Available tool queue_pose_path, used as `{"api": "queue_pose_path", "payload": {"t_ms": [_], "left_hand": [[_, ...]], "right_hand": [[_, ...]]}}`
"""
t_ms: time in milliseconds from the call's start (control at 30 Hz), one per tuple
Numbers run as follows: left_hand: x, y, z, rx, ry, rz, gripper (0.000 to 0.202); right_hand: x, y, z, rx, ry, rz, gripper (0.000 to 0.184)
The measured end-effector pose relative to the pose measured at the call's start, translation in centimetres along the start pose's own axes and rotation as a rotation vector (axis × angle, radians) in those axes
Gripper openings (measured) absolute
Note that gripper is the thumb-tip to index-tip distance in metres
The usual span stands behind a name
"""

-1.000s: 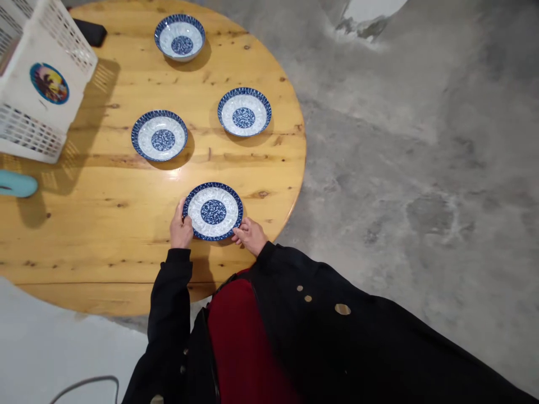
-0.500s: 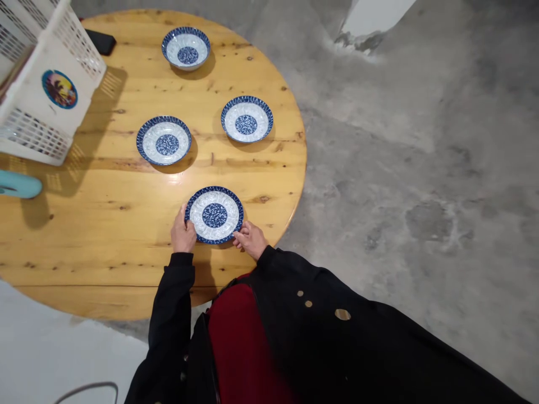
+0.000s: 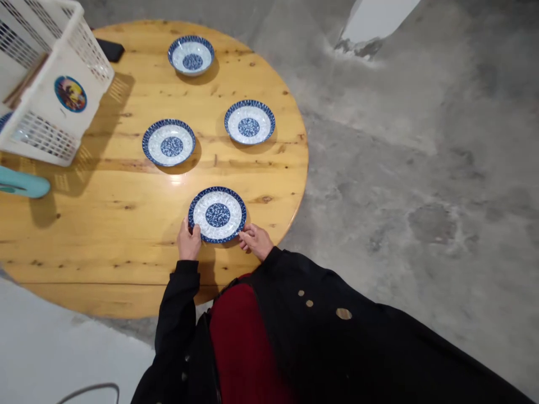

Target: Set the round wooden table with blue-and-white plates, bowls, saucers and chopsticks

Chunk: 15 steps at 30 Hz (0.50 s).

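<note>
A blue-and-white patterned plate (image 3: pixel 217 215) lies flat on the round wooden table (image 3: pixel 126 196) near its front edge. My left hand (image 3: pixel 188 241) grips the plate's lower left rim with curled fingers. My right hand (image 3: pixel 256 240) pinches the lower right rim with its fingertips. Both black sleeves reach up from the bottom of the view.
Three matching dishes stand farther back: one (image 3: pixel 169 142) at the centre left, one (image 3: pixel 250 122) at the right, one (image 3: pixel 191 55) at the far end. A white slatted basket (image 3: pixel 50 95) sits at the back left beside a black phone (image 3: pixel 110 49). A teal object (image 3: pixel 23 184) lies at the left edge. Grey concrete floor lies to the right.
My hands have slid slightly toward me along the rim of the near plate, which stays on the table. The view has shifted a little, so everything appears lower and to the right.
</note>
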<state>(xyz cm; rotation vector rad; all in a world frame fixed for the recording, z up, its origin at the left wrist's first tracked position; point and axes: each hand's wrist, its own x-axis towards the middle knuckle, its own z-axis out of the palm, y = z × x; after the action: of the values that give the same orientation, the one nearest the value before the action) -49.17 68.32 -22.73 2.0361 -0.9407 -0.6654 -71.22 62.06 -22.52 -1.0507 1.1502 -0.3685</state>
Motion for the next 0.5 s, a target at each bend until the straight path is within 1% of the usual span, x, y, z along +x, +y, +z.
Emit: {"api": "queue_pose_path", "payload": {"t_ms": [133,267,367,500], "left_hand": [[-0.9,-0.2,0.2,-0.092,-0.011,-0.067,0.041],[-1.8,-0.2,0.4,-0.202,-0.009,-0.151,0.045],[-2.5,-0.1,0.2,-0.259,-0.009,-0.205,0.049],[-3.5,-0.3,-0.3,-0.287,0.009,-0.247,0.049]], "right_hand": [[-1.7,1.0,-1.4,-0.008,-0.064,0.111,0.016],[-3.0,1.9,-2.3,-0.009,-0.145,0.184,0.01],[-3.3,2.1,-2.4,-0.026,-0.168,0.21,0.007],[-3.4,2.1,-2.2,-0.055,-0.191,0.196,0.009]]}}
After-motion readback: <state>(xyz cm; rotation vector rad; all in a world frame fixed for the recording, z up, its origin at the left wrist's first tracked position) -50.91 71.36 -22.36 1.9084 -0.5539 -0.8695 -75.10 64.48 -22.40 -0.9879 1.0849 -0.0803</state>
